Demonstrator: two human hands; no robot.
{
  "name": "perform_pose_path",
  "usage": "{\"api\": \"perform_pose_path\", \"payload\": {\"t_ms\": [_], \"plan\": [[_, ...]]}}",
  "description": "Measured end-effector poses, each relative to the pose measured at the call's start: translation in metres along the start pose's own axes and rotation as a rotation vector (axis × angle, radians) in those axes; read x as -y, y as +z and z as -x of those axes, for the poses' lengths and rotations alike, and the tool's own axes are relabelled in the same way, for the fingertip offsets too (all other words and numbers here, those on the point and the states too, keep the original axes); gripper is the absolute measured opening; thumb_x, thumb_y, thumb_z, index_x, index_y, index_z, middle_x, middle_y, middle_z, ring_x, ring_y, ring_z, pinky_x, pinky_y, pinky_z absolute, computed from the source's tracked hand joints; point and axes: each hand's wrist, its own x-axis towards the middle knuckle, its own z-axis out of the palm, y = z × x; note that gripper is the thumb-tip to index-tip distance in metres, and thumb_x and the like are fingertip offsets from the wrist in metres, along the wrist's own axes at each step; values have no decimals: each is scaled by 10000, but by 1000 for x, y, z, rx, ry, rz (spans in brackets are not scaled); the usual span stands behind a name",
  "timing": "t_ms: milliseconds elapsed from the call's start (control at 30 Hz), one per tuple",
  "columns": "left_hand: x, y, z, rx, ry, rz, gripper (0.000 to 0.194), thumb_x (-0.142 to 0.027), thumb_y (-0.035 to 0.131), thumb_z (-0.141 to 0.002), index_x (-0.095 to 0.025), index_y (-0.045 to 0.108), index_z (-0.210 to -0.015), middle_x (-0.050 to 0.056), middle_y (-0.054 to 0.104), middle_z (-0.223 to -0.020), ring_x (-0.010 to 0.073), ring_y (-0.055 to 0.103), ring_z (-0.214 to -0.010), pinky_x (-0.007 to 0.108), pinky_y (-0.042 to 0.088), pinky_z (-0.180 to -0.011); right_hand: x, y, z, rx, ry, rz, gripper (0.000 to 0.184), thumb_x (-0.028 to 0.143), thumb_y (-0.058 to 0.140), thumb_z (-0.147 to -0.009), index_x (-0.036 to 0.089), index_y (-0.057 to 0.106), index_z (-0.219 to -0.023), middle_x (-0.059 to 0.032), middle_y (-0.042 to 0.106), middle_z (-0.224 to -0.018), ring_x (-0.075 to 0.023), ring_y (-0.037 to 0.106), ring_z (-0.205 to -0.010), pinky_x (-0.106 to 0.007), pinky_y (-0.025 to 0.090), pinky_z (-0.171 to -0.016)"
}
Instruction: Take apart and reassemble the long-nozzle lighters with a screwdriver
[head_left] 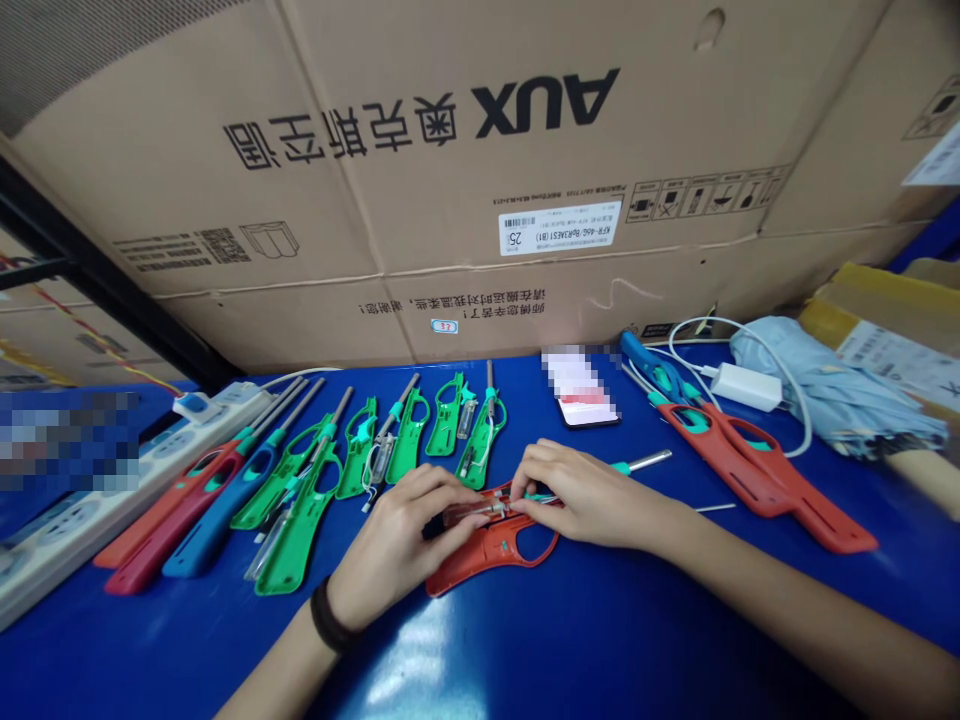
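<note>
Left hand (409, 540): fingers are gripping the clear tank (454, 514), ideally steadying it.
Right hand (577, 495): fingertips are pinching together beside the wires (541, 497), best moving gently.
Orange casing (474, 560): lying open, lower centre.

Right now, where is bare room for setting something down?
Bare table lies between your left forearm and right forearm, nearer than the open orange casing. A smaller patch: between phone and green casings. Crowded: left, around the power strip; back right, around the charger.
</note>
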Motion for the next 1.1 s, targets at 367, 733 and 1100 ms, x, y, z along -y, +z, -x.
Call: {"api": "perform_pose_path", "payload": {"t_ms": [367,733,1100], "plan": [[-1,1,0,-19,82,-72,210,-231,549,-905,-218,668,-1077,47,625,-870,154,588,-785,282,521,-693,1,0,-2,-4,-6,-12,54,170,557,-869,165,609,-854,-47,615,-867,-171,549,-831,-303,446,-738],[-1,2,-1,-6,107,-94,207,-236,554,-904,-212,671,-1072,50,624,-874,157,591,-793,274,524,-697,4,-2,-4,-1,-29,40,67,159,567,-864,162,633,-855,-43,624,-860,-171,556,-832,-286,438,-717],[-1,6,-3,-45,113,-92,201,-214,576,-885,-202,686,-1052,53,633,-846,167,599,-817,283,529,-707,3,-1,-6,-2,-39,61,75,134,566,-853,156,636,-841,-54,628,-853,-187,557,-839,-298,437,-716]]}}
